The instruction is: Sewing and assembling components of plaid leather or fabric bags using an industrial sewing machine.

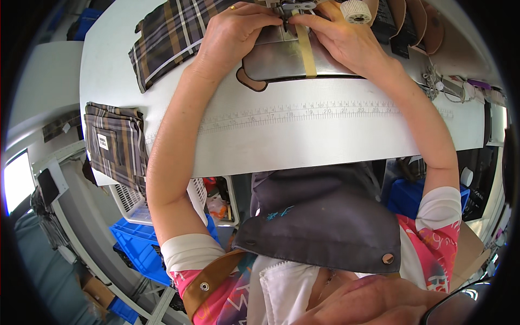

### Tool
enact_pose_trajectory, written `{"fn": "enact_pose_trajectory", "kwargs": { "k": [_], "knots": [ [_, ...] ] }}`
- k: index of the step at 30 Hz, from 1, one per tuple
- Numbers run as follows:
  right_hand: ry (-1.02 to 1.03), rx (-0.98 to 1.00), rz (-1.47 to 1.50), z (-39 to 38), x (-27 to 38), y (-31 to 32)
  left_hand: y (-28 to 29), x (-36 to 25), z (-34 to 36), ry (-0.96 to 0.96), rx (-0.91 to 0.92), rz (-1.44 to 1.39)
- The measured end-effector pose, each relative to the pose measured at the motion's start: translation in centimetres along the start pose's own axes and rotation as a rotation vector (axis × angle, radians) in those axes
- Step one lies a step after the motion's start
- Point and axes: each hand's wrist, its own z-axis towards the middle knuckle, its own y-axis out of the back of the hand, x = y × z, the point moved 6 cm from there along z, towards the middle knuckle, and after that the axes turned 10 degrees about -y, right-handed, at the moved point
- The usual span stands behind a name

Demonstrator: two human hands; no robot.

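My left hand (pixel 230 32) reaches to the sewing machine's presser foot (pixel 285 15), its thumb and forefinger closed together just left of it. What lies between those fingertips is too small to make out. From the other side comes my right hand (pixel 352 43), thumb tip close to the foot, fingers bent and partly hidden by the machine. Its grip also covers whatever it holds. Under both hands is the metal machine bed (pixel 279 57), with a yellow tape strip (pixel 307 54) running down it. Brown plaid fabric (pixel 173 35) spreads beside my left wrist.
A folded plaid piece (pixel 115 142) with a pocket and white label lies at the white table's (pixel 260 149) left edge. A printed ruler scale (pixel 303 112) crosses the tabletop. White handwheel-like knob (pixel 356 11) stands by my right hand. Below left are a white basket (pixel 130 200) and blue crate (pixel 142 246).
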Motion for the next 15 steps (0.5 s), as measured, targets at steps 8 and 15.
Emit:
{"fn": "enact_pose_trajectory", "kwargs": {
  "k": [8,15],
  "knots": [
    [-0.044,0.038,0.064,0.4,-0.2,-0.1,0.1,-0.2,-0.1,-0.033,-0.028,-0.024],
    [-0.120,0.028,0.157,-0.1,-0.4,0.1,0.7,-1.1,0.2,-0.077,-0.016,-0.022]
  ]
}}
